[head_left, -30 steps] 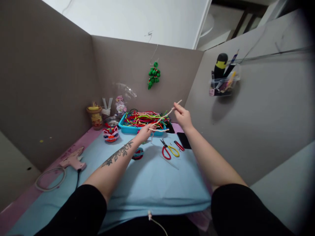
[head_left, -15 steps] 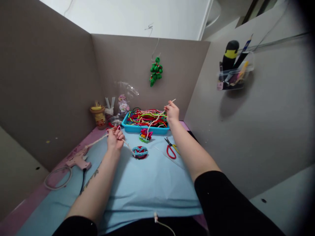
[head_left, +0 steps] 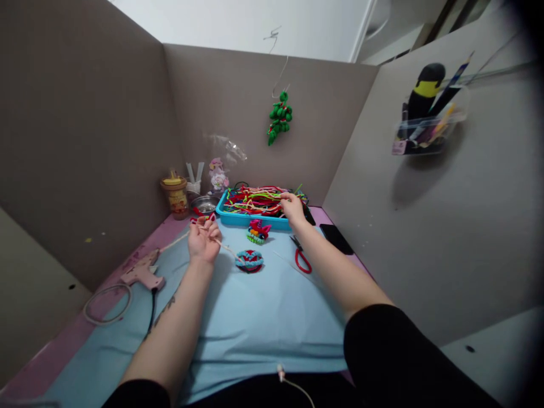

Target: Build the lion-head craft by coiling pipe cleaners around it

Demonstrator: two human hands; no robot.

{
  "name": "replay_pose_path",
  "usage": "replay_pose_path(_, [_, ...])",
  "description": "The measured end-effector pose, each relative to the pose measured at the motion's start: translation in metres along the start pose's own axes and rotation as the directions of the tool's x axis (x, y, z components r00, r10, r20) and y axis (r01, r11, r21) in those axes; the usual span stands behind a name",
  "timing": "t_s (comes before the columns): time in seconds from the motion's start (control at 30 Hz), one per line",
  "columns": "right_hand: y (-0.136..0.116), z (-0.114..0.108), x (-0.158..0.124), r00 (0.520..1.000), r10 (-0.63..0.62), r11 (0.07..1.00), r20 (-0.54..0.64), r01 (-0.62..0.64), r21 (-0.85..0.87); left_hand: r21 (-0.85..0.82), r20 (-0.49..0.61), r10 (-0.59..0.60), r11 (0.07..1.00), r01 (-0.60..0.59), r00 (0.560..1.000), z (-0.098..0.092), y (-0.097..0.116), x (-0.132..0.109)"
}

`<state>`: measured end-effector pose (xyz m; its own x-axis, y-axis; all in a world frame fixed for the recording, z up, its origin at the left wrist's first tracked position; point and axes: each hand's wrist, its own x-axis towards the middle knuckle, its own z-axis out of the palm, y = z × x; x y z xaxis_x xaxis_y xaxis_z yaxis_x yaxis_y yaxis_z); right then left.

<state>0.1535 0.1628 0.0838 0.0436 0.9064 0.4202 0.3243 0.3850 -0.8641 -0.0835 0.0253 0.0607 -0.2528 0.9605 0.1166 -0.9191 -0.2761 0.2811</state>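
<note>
My left hand (head_left: 204,240) is raised over the left side of the cloth, fingers curled round a cream pipe cleaner (head_left: 227,247). One stretch of the strand reaches toward the nozzle of a pink glue gun (head_left: 142,271); the other runs down to a round blue-and-red fuzzy piece (head_left: 250,259) lying on the cloth. My right hand (head_left: 293,209) is at the right part of a blue tray (head_left: 255,220) filled with colourful pipe cleaners (head_left: 259,199). Its fingers are apart, with no strand plainly held. A small pink, red and green fuzzy figure (head_left: 257,232) sits before the tray.
Red-handled scissors (head_left: 303,262) lie beside my right forearm, with a dark phone-like slab (head_left: 336,239) farther right. A lidded cup (head_left: 176,196) and a metal bowl (head_left: 205,204) stand back left. A green ornament (head_left: 280,119) hangs on the back panel; a clear holder (head_left: 427,133) is on the right wall.
My right hand has come down to the tray; the pale strand it held up no longer hangs above the figure. My left hand keeps its pipe cleaner. The view has shifted slightly.
</note>
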Motion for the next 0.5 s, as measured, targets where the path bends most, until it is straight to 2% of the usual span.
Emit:
replay_pose_path(0.07, [-0.003, 0.001, -0.039, 0.985, -0.029, 0.999, 0.168, 0.021, 0.050, 0.011, -0.009, 0.012, 1.000, -0.012, 1.000, 0.002, -0.007, -0.003])
replay_pose_path(0.13, [-0.006, 0.008, -0.084, 0.904, -0.070, 0.994, 0.421, 0.027, 0.106, 0.022, -0.009, 0.029, 0.999, -0.029, 1.000, 0.005, -0.015, -0.008])
replay_pose_path(0.2, [-0.010, 0.016, -0.128, 0.830, -0.089, 0.989, 0.551, 0.006, 0.150, 0.021, -0.005, 0.050, 0.999, -0.050, 0.999, 0.009, -0.023, -0.015])
replay_pose_path(0.27, [-0.014, 0.022, -0.163, 0.803, -0.079, 0.987, 0.591, -0.020, 0.159, 0.026, -0.005, 0.060, 0.998, -0.060, 0.998, 0.012, -0.029, -0.022])
replay_pose_path(0.33, [-0.017, 0.024, -0.183, 0.799, -0.080, 0.993, 0.596, 0.009, 0.121, 0.050, -0.008, 0.060, 0.997, -0.059, 0.998, 0.014, -0.033, -0.028])
replay_pose_path(0.5, [-0.018, 0.024, -0.186, 0.797, -0.240, 0.943, 0.553, 0.327, -0.061, 0.095, -0.012, 0.063, 0.994, -0.062, 0.998, 0.023, -0.037, -0.040])
